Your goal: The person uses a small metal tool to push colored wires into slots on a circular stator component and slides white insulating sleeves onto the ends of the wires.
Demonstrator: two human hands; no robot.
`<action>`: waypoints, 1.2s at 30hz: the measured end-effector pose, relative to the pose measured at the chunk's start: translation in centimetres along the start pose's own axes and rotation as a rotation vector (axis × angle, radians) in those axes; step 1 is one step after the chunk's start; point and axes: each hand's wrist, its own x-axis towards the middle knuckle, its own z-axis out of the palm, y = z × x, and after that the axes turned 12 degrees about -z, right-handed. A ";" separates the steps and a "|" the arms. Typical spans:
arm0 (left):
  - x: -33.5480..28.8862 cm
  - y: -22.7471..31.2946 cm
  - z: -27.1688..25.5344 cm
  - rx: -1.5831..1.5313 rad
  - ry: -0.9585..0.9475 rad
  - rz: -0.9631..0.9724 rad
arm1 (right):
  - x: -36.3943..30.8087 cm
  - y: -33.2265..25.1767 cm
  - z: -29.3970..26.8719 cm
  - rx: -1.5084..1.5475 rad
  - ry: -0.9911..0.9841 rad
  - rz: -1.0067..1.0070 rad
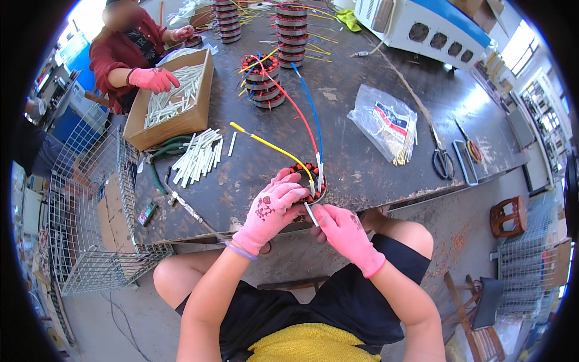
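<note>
Both my hands wear pink gloves. My left hand (272,206) grips a round motor stator (309,179) with red-brown copper windings at the near edge of the dark table (356,163). Yellow (271,146), red (295,108) and blue (312,111) wires run up from the stator across the table. My right hand (342,230) pinches a short white sleeve tube (310,214) and points it at the stator's lower rim. The stator's lower half is hidden behind my fingers.
Loose white tubes (199,157) lie left of me, beside a cardboard box (193,117) of more tubes. Stator stacks (263,81) stand farther back. A plastic bag (386,123), scissors (442,160) and a white machine (431,24) are right. A person in red (129,51) sits opposite. A wire basket (90,205) stands left.
</note>
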 end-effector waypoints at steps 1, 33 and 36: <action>-0.1 -0.1 0.1 -0.004 0.005 0.000 | -0.4 -0.4 0.0 -0.144 0.010 -0.055; -1.0 2.8 -2.4 0.249 -0.135 -0.084 | -0.8 4.9 1.8 1.188 -0.032 0.394; -0.3 2.9 -2.6 0.337 -0.111 0.070 | -1.0 4.9 1.9 0.847 -0.018 0.214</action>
